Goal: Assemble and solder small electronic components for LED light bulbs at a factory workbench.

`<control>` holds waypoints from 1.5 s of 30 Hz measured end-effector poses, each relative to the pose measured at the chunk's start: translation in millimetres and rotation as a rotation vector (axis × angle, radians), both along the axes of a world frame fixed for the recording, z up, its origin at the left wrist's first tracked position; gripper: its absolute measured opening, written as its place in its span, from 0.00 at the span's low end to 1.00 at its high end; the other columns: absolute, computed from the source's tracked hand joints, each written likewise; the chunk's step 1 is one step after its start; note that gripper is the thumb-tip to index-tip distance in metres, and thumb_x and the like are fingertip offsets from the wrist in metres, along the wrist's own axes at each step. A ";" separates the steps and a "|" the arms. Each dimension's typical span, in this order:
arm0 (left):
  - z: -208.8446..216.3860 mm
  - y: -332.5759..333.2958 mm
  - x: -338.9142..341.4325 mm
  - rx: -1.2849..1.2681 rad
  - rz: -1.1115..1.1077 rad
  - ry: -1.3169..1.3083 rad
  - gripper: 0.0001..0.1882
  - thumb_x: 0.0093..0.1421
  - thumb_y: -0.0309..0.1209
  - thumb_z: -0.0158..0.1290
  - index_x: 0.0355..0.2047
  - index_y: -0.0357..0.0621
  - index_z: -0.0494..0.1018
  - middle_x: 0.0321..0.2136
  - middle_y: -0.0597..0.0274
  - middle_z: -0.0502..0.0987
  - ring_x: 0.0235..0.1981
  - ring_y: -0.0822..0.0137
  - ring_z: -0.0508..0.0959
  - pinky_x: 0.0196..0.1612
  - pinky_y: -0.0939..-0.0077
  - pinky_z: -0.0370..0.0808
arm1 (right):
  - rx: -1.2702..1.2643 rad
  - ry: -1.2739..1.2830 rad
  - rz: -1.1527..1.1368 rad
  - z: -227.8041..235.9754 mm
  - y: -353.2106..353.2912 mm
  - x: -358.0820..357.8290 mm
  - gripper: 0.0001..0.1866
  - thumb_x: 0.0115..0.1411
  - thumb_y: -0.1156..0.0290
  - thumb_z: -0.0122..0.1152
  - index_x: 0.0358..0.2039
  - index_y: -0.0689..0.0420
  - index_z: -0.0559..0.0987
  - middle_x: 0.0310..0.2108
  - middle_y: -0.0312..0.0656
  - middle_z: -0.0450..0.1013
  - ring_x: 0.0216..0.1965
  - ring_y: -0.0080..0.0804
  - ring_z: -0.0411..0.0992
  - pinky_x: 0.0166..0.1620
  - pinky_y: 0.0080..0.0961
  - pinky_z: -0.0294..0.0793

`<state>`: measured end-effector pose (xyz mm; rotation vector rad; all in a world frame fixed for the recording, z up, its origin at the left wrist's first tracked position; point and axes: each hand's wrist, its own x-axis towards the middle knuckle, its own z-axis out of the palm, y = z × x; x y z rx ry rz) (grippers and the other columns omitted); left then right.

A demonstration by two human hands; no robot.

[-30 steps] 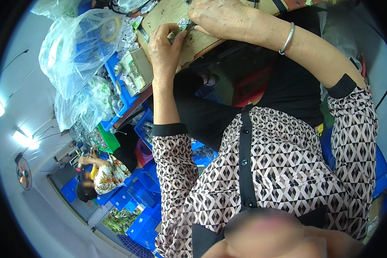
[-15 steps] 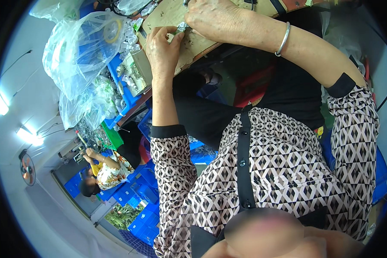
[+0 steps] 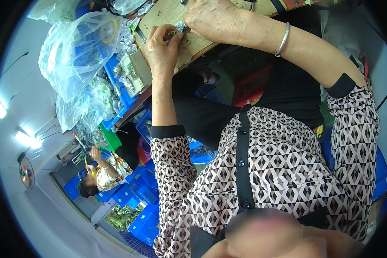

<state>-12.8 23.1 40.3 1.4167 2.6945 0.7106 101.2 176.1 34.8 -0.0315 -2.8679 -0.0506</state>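
At the worktable [image 3: 161, 17], my left hand [image 3: 161, 51] is closed, thumb and forefinger pinching a small shiny silver piece with some green on it [image 3: 179, 28]. Close beside it on the right, my right hand [image 3: 215, 21] is closed with bent fingers, its knuckles almost touching that piece. Whatever my right hand grips is hidden under the fingers. A small metallic end [image 3: 183, 2] shows at the top edge just past that hand, and I cannot tell whether it belongs to something held.
Left of my left hand stands an open box of small pale parts [image 3: 131, 75], near a blue crate [image 3: 124, 96] and a large clear plastic bag [image 3: 77, 56]. A dark cable [image 3: 250, 5] lies at the table's far side. Further left a co-worker [image 3: 109, 172] works among blue bins [image 3: 144, 223].
My left hand has turned slightly, and more green shows at the pinched piece. My right hand stays nearly in place. The co-worker in the background has raised a hand.
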 end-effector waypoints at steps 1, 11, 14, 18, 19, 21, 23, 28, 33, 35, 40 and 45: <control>-0.5 0.8 -0.1 0.009 -0.009 0.003 0.10 0.51 0.27 0.66 0.35 0.41 0.80 0.31 0.58 0.76 0.32 0.63 0.78 0.38 0.69 0.75 | -0.005 -0.009 0.008 3.2 0.8 1.4 0.08 0.54 0.67 0.59 0.28 0.52 0.86 0.27 0.38 0.80 0.33 0.34 0.80 0.34 0.38 0.74; 0.1 -0.6 1.2 0.057 -0.084 0.002 0.12 0.51 0.26 0.65 0.37 0.41 0.80 0.31 0.57 0.76 0.32 0.62 0.78 0.38 0.68 0.75 | -0.201 0.020 0.057 12.7 24.4 18.3 0.18 0.59 0.56 0.58 0.28 0.58 0.85 0.27 0.47 0.80 0.33 0.44 0.80 0.38 0.43 0.77; 0.9 -9.6 2.9 0.077 -0.086 0.020 0.14 0.52 0.26 0.65 0.40 0.41 0.79 0.32 0.57 0.75 0.33 0.61 0.78 0.39 0.67 0.75 | -0.405 -0.005 -0.034 30.1 19.3 32.3 0.26 0.61 0.49 0.55 0.30 0.63 0.84 0.28 0.57 0.79 0.35 0.51 0.80 0.42 0.45 0.77; 0.5 4.4 6.5 0.069 -0.162 0.084 0.15 0.52 0.26 0.64 0.42 0.41 0.78 0.34 0.57 0.75 0.34 0.59 0.78 0.40 0.66 0.75 | -1.456 -0.721 -0.222 46.1 53.7 15.9 0.26 0.65 0.48 0.49 0.34 0.61 0.80 0.28 0.51 0.79 0.27 0.45 0.80 0.29 0.45 0.79; -1.7 1.0 5.5 0.080 -0.148 0.087 0.15 0.52 0.26 0.64 0.41 0.41 0.78 0.34 0.57 0.75 0.35 0.59 0.78 0.40 0.66 0.75 | -1.542 -0.774 -0.185 51.1 57.2 11.2 0.22 0.68 0.51 0.45 0.35 0.57 0.77 0.27 0.45 0.78 0.23 0.38 0.78 0.26 0.40 0.80; -7.3 -5.3 4.8 0.095 -0.137 0.101 0.15 0.52 0.26 0.64 0.41 0.42 0.78 0.34 0.57 0.75 0.35 0.58 0.78 0.40 0.66 0.75 | -1.528 -0.791 -0.173 47.5 56.9 2.8 0.22 0.68 0.51 0.45 0.35 0.57 0.77 0.26 0.45 0.78 0.23 0.38 0.78 0.26 0.40 0.80; -9.0 -6.9 6.0 0.113 -0.134 0.119 0.15 0.52 0.27 0.65 0.41 0.42 0.78 0.34 0.57 0.75 0.35 0.58 0.77 0.40 0.65 0.75 | -1.513 -0.803 -0.162 48.0 56.0 -0.8 0.22 0.68 0.51 0.44 0.34 0.57 0.77 0.26 0.45 0.78 0.23 0.37 0.78 0.26 0.39 0.79; -11.8 -7.1 6.3 0.143 -0.159 0.193 0.15 0.51 0.27 0.65 0.41 0.43 0.77 0.35 0.55 0.75 0.38 0.53 0.77 0.41 0.62 0.75 | -1.471 -0.835 -0.168 49.0 52.5 -9.0 0.21 0.68 0.52 0.44 0.34 0.57 0.77 0.25 0.44 0.77 0.22 0.36 0.77 0.25 0.38 0.79; -14.1 -4.7 6.1 0.146 -0.164 0.187 0.15 0.51 0.27 0.64 0.41 0.44 0.77 0.36 0.54 0.74 0.39 0.50 0.77 0.41 0.61 0.75 | -1.439 -0.867 -0.180 45.5 50.7 -14.6 0.21 0.68 0.53 0.43 0.33 0.57 0.77 0.24 0.44 0.77 0.21 0.35 0.76 0.25 0.37 0.78; -14.7 -4.6 6.0 0.149 -0.166 0.196 0.15 0.51 0.27 0.64 0.41 0.44 0.76 0.36 0.54 0.74 0.38 0.50 0.77 0.40 0.60 0.75 | -1.424 -0.879 -0.184 45.0 50.0 -16.8 0.21 0.68 0.54 0.43 0.32 0.57 0.77 0.24 0.43 0.77 0.20 0.34 0.76 0.25 0.36 0.78; -19.2 -5.4 6.8 0.180 -0.195 0.256 0.16 0.51 0.26 0.64 0.41 0.45 0.75 0.36 0.54 0.74 0.38 0.49 0.76 0.39 0.58 0.74 | -1.382 -0.913 -0.201 44.5 47.3 -21.1 0.21 0.69 0.54 0.42 0.31 0.57 0.77 0.23 0.43 0.76 0.19 0.33 0.75 0.24 0.35 0.77; -22.4 -5.3 6.0 0.215 -0.216 0.273 0.16 0.51 0.26 0.64 0.41 0.46 0.75 0.36 0.55 0.74 0.37 0.49 0.77 0.39 0.59 0.75 | -1.333 -0.951 -0.216 45.5 43.9 -27.4 0.21 0.69 0.55 0.42 0.30 0.57 0.76 0.22 0.42 0.76 0.18 0.32 0.74 0.24 0.33 0.77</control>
